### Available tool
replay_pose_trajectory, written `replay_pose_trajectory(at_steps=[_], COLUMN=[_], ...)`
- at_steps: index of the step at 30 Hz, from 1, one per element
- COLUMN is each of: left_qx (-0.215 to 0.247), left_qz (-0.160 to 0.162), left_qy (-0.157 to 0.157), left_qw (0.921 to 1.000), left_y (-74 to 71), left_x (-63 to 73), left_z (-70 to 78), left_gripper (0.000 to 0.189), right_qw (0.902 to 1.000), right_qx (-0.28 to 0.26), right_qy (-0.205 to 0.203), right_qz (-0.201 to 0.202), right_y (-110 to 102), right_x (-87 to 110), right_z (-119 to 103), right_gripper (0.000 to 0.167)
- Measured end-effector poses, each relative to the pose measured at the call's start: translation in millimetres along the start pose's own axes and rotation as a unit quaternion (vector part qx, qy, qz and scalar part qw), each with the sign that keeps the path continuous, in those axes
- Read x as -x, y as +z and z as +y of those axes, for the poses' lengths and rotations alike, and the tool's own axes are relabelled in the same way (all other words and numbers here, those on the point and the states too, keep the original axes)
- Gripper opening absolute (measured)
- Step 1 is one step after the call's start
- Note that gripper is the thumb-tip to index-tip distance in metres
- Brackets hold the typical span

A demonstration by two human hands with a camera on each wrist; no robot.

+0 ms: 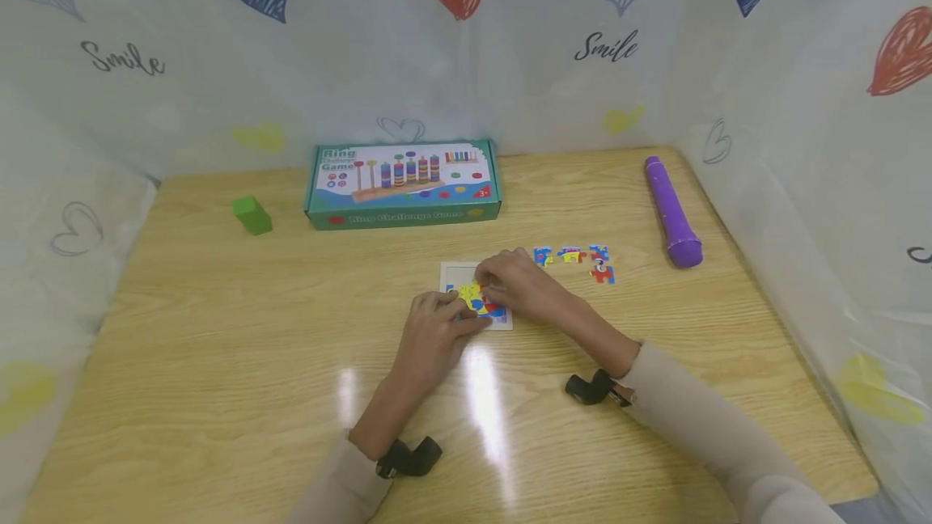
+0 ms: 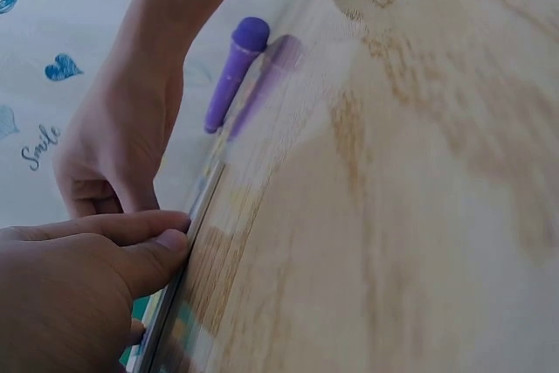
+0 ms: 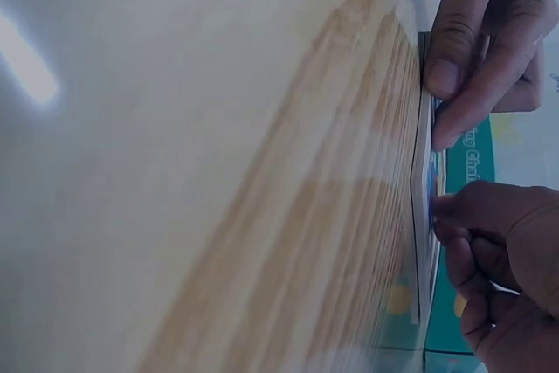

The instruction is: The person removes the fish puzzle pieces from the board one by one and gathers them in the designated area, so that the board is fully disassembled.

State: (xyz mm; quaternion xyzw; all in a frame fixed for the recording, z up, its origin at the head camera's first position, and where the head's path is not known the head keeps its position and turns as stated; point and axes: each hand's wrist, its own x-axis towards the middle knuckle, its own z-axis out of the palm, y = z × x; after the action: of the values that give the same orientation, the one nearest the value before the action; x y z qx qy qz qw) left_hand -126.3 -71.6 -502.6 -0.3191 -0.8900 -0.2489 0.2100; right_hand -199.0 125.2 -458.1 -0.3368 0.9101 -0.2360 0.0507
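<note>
A small jigsaw puzzle tray [image 1: 504, 327] with a pale frame lies flat on the table, partly filled with yellow, blue and red pieces. My left hand [image 1: 434, 338] rests on its left and near side; in the left wrist view the thumb [image 2: 166, 246] and forefinger lie along the frame's edge. Over the right part of the tray, my right hand [image 1: 520, 285] has its thumb and forefinger pinched together at a puzzle piece, mostly hidden by the fingers. From the right wrist view, these fingertips [image 3: 450, 207] meet just above the tray, close to the left hand.
Several loose puzzle pieces [image 1: 571, 255] lie right of the tray. Behind stands a green Ring Challenge Game box [image 1: 404, 184]. A green block [image 1: 252, 215] is at the back left, and a purple toy microphone [image 1: 671, 213] at the right. A printed curtain [image 1: 466, 63] surrounds the table.
</note>
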Motion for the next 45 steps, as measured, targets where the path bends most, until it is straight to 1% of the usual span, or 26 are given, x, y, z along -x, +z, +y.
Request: replay_pose_trajectory(at_steps=[3,6,10,16,21,25,29,36,42,45], left_qx=[-0.004,-0.009,-0.014,-0.007,0.004,0.015,0.02,0.03,0.026,0.03], left_qz=[-0.003,-0.008,-0.013,-0.015,-0.016,-0.007,-0.001,0.001,-0.005,-0.004], left_qy=[0.0,0.0,-0.001,-0.008,-0.015,-0.016,-0.016,-0.015,-0.017,-0.017], left_qw=[1.0,0.9999,0.9998,0.9998,0.9998,0.9997,0.9997,0.9994,0.9995,0.9994], left_y=[-0.3,-0.3,-1.8,-4.6,-4.7,-4.7,-3.6,-3.9,-4.2,-3.6], left_x=[-0.6,-1.5,-3.0,-4.5,-3.6,-2.8,-2.3,-2.1,-1.4,-1.2], left_z=[0.8,1.6,3.3,5.4,5.5,5.6,4.7,4.0,4.0,3.9], left_gripper=[0.016,0.015,0.015,0.016,0.015,0.015,0.015,0.016,0.016,0.016], right_qw=[0.9999,0.9997,0.9993,0.9975,0.9977,0.9976,0.9966,0.9944,0.9938,0.9936], right_qx=[-0.008,-0.015,-0.026,-0.045,-0.032,-0.017,-0.024,-0.033,-0.034,-0.037], right_qy=[0.011,0.019,0.022,0.023,0.019,0.024,0.029,0.019,0.041,0.041], right_qz=[-0.004,0.0,0.017,0.049,0.056,0.062,0.073,0.099,0.097,0.099], right_y=[0,0,0,-5,-13,-21,-29,-40,-47,-50], right_x=[-1.6,-2.3,-1.2,0.2,3.1,7.1,16.0,35.9,49.3,54.4], right_z=[1,1,2,1,0,1,6,17,24,27], right_gripper=[0.015,0.016,0.016,0.015,0.014,0.013,0.012,0.012,0.012,0.014])
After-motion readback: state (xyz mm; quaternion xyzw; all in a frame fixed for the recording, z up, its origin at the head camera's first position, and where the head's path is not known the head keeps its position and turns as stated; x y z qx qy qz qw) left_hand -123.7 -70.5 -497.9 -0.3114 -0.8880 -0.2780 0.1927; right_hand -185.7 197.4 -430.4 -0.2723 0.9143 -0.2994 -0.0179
